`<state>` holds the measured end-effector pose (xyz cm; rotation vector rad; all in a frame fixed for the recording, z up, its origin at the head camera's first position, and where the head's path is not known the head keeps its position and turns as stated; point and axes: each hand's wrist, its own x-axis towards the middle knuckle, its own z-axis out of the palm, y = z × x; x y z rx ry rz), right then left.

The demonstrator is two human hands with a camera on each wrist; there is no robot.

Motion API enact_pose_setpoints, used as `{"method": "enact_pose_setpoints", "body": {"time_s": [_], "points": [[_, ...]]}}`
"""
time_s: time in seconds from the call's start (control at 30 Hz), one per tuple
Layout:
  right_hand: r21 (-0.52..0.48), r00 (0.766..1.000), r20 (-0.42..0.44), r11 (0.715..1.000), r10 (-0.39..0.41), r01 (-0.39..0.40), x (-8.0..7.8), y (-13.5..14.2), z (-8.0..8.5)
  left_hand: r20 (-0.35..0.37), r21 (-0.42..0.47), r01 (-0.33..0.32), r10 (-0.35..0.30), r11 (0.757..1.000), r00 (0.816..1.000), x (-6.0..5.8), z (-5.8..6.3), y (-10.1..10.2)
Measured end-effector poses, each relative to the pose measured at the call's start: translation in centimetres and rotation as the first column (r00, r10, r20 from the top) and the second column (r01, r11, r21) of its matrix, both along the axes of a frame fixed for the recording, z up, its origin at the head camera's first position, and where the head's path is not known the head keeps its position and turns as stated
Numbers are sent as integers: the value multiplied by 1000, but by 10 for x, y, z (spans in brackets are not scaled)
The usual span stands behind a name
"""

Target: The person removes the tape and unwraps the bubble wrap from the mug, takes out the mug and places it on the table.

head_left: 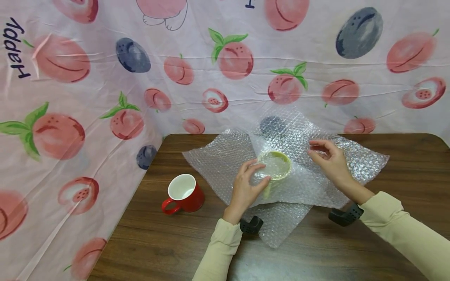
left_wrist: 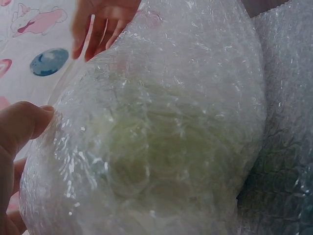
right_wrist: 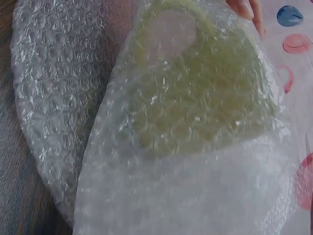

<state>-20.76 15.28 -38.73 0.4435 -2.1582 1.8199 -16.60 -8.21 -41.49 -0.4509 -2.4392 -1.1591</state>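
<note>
A yellow-green mug (head_left: 286, 159) stands on a sheet of bubble wrap (head_left: 218, 160), with a layer of the wrap over its top and front. Through that layer its handle (right_wrist: 142, 44) shows blurred. My left hand (head_left: 245, 187) curves its thumb and fingers round the left side of the covered mug. In the left wrist view the thumb (left_wrist: 29, 122) lies against the wrap. My right hand (head_left: 330, 162) hovers over the wrap to the right of the mug, fingers loosely bent and nothing between them.
A red mug (head_left: 193, 199), white inside, stands at the left with its handle toward the front left. The wrap spreads to the back of the brown wooden table (head_left: 158, 242), and one corner points toward the front. Behind and at the left hangs a fruit-print cloth (head_left: 183, 97).
</note>
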Motion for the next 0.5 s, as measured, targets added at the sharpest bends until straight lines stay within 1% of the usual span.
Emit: {"method": "enact_pose_setpoints", "body": {"time_s": [0.2, 0.4, 0.5], "points": [[81, 998, 47, 996, 43, -47, -2, -6, 5, -22, -24, -6, 6, 1000, 1000, 0, 1, 1], [115, 994, 84, 991, 65, -74, -3, -7, 10, -50, -47, -14, 11, 999, 999, -1, 2, 2], [140, 990, 115, 985, 86, -102, -5, -8, 13, -56, -48, -9, 7, 999, 998, -1, 0, 1]]}}
